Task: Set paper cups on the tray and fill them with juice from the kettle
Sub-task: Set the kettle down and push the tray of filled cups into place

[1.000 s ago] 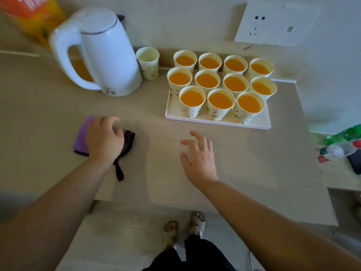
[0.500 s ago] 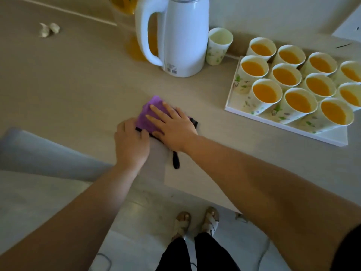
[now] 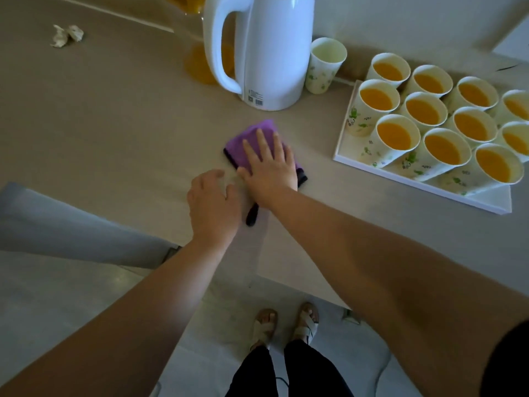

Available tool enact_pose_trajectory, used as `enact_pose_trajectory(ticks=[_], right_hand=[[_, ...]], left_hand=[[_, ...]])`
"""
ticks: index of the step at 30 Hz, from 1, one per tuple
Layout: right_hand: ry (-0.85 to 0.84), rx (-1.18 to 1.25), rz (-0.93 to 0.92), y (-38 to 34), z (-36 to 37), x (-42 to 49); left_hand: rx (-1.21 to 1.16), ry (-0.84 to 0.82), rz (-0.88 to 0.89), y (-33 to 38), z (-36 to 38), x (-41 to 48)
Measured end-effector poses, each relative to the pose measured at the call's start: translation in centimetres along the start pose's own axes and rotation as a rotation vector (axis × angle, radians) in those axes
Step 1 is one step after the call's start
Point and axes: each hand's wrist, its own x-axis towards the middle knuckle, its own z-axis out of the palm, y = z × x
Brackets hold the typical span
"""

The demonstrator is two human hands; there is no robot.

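Purple folded cloth (image 3: 252,136) sits under your flat, open right hand (image 3: 272,170), left hand (image 3: 213,202) loose and empty beside it, so wipe the beige bench (image 3: 114,124) gently, clear of the juice-filled paper cups (image 3: 442,149) on the white tray (image 3: 486,200) at right.

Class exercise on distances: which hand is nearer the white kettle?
Right. The right hand lies on the purple cloth in front of the kettle; the left hand is further back, beside the cloth.

- Left of the kettle (image 3: 272,53), the surface (image 3: 114,124) lies open, with only a crumpled paper (image 3: 67,35) far back.
- A bare strip separates the purple cloth (image 3: 252,136) from the tray (image 3: 486,200).
- Juice-filled cups (image 3: 446,150) crowd the tray, rims touching.
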Motion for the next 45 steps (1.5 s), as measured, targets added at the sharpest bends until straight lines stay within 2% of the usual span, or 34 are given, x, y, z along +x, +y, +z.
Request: enact_pose_trajectory(ticks=[3, 6, 9, 11, 13, 15, 16, 18, 20, 22, 25, 28, 29, 31, 33, 34, 37, 39, 41, 45], right_hand=[[-0.033, -0.056, -0.221, 1.5, 0.8, -4.7], [-0.027, -0.053, -0.167, 6.4, 0.9, -8.7], [-0.006, -0.026, 0.012, 13.1, 1.5, -13.2], [0.036, 0.039, 0.228, 17.0, 2.0, -16.1], [0.059, 0.104, 0.475, 17.6, 2.4, -17.2], [0.048, 0.165, 0.561, 16.3, 2.4, -16.8], [0.031, 0.157, 0.498, 15.6, 2.4, -16.5], [0.002, 0.081, 0.260, 16.3, 2.2, -17.1], [-0.004, 0.052, 0.138, 20.3, 2.0, -18.7], [0.029, 0.095, 0.264, 25.1, 2.4, -21.0], [0.078, 0.155, 0.583, 30.1, 2.9, -24.4], [0.070, 0.246, 0.814, 28.8, 3.2, -24.6], [0.051, 0.252, 0.806, 27.6, 3.4, -24.7], [0.031, 0.208, 0.627, 26.0, 3.7, -25.4], [0.060, 0.161, 0.486, 27.6, 3.6, -27.1], [0.069, 0.158, 0.506, 28.8, 3.8, -28.2], [0.065, 0.200, 0.727, 30.3, 4.6, -31.1], [0.041, 0.221, 0.840, 28.4, 4.7, -31.4], [0.006, 0.266, 0.851, 24.5, 4.6, -30.6], [-0.034, 0.225, 0.474, 18.8, 4.6, -29.2]], left_hand=[[-0.010, -0.009, 0.047, 1.5, 0.9, -0.7], [-0.003, -0.088, 0.112, 3.3, 2.4, -2.4], [0.090, -0.233, 0.168, 5.3, 4.4, -4.8], [0.153, -0.323, 0.204, 6.1, 6.1, -6.4], [0.191, -0.356, 0.229, 6.6, 7.6, -7.9], [0.216, -0.363, 0.231, 7.8, 9.1, -9.7], [0.232, -0.362, 0.226, 8.3, 9.6, -10.4], [0.253, -0.354, 0.248, 9.6, 10.8, -11.6], [0.249, -0.353, 0.265, 10.9, 11.8, -12.4], [0.266, -0.389, 0.254, 11.9, 12.6, -13.2], [0.328, -0.431, 0.296, 13.0, 14.0, -14.3], [0.370, -0.405, 0.290, 12.8, 14.8, -14.6], [0.389, -0.391, 0.290, 12.6, 15.2, -14.8], [0.411, -0.362, 0.307, 12.2, 15.6, -15.0], [0.414, -0.336, 0.335, 11.9, 16.0, -15.1], [0.419, -0.330, 0.342, 11.6, 16.1, -15.2], [0.416, -0.308, 0.389, 10.9, 16.2, -15.3], [0.400, -0.298, 0.396, 10.7, 16.1, -15.4], [0.370, -0.295, 0.410, 10.7, 15.6, -15.8], [0.317, -0.270, 0.396, 9.6, 13.6, -15.7]])
